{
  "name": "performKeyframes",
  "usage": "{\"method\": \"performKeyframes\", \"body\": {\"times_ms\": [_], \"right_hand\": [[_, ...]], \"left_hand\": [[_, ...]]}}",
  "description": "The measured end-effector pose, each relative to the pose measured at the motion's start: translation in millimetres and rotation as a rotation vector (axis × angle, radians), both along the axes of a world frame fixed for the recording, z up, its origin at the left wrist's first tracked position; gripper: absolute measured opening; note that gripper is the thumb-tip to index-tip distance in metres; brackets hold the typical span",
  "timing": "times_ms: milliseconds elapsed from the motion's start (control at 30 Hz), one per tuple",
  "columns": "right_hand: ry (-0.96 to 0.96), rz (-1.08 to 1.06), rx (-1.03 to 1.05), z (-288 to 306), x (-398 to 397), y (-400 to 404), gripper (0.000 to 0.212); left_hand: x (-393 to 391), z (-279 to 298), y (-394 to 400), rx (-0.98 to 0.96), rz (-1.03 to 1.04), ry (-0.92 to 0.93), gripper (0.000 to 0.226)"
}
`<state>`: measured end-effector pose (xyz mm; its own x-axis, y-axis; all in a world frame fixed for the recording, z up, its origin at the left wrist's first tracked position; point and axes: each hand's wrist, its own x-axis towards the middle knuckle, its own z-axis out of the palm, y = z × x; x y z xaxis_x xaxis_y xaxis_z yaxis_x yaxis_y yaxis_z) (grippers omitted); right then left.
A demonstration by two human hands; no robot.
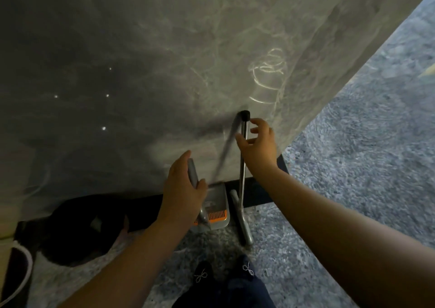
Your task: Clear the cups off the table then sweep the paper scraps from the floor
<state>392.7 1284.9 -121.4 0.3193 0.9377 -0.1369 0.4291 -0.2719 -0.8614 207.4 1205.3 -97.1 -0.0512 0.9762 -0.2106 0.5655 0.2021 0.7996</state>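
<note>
Two bare hands reached toward the grey wall [141, 60], where a broom and a dustpan stood against its base. The left hand [182, 187] had its fingers curled round the grey dustpan handle [193, 173], gripping it near the top. Below that hand the dustpan [217, 201] hung upright, its grey tray showing an orange comb edge at the lower rim, just above the dark skirting. The right hand [257, 146] hovered at the broom handle [243, 157], fingers and thumb spread apart on either side of the metal pole just under its black cap, not closed on it. The broom head [242, 220] rested on the speckled blue-grey floor [353, 166], beside the dustpan. A dark bag [77, 225] lay at the wall's foot to the left. No cups or paper scraps showed in view.
</note>
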Motion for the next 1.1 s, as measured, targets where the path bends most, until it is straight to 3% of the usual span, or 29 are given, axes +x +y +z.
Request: {"method": "performKeyframes", "body": {"times_ms": [133, 300, 600, 833, 1100], "right_hand": [[-0.007, -0.051, 0.036, -18.2, -1.3, 34.4, 0.047], [-0.079, -0.085, 0.058, -28.8, 0.8, 51.6, 0.026], [0.068, -0.011, 0.075, -7.6, 13.3, -10.9, 0.023], [0.021, -0.008, 0.058, 2.9, 9.4, -87.3, 0.014], [-0.009, -0.252, 0.082, 14.7, -46.7, -175.1, 0.015]], "left_hand": [[7.3, -6.0, -3.8, -0.013, 0.043, -0.033, 0.069], [15.2, -6.6, -11.6, 0.005, 0.077, -0.03, 0.067], [0.4, 4.8, -18.4, -0.019, 0.094, 0.1, 0.069], [-29.8, 10.6, -30.9, -0.054, -0.102, 0.154, 0.071], [-73.0, 14.0, -46.7, -0.019, -0.421, 0.198, 0.068]]}}
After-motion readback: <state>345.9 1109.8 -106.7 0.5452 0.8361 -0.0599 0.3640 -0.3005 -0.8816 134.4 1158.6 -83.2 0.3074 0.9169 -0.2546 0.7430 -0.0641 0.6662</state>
